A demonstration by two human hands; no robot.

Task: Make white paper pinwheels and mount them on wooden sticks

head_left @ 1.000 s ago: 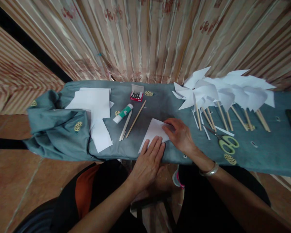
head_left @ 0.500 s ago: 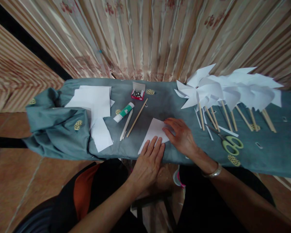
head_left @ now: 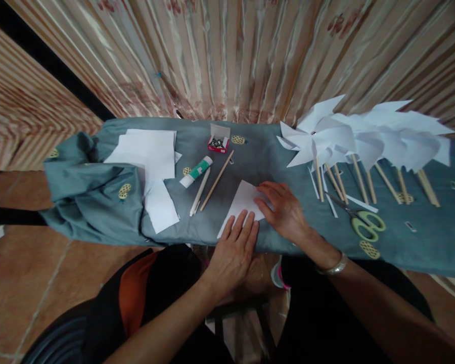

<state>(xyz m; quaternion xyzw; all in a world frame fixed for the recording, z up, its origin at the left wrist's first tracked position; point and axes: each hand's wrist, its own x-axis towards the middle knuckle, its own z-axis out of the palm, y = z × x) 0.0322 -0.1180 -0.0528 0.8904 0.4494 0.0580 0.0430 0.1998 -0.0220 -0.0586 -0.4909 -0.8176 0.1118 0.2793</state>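
Note:
A folded sheet of white paper [head_left: 241,198] lies near the front edge of the cloth-covered table. Flat across its lower edge rests my left hand [head_left: 233,247], fingers stretched out and slightly apart. My right hand [head_left: 284,210] is at the paper's right corner, its fingers curled over the edge and the thumb on top; that corner is hidden beneath it. Left of the paper are a thin wooden stick [head_left: 217,180], a white pen [head_left: 200,192] and a green-and-white glue stick [head_left: 196,172]. Behind them stands a small open red box [head_left: 218,144] of shiny metal pins.
White paper pinwheels [head_left: 331,136] on wooden sticks lie overlapping at the right. Green-handled scissors [head_left: 367,225] and narrow paper strips [head_left: 331,202] are in front of them. Stacked white paper [head_left: 155,149] and a loose piece [head_left: 161,210] lie at the left, beside bunched cloth [head_left: 94,192].
The view has shifted slightly, so the whole table appears moved a little. Both hands stay on the folded paper in nearly the same pose.

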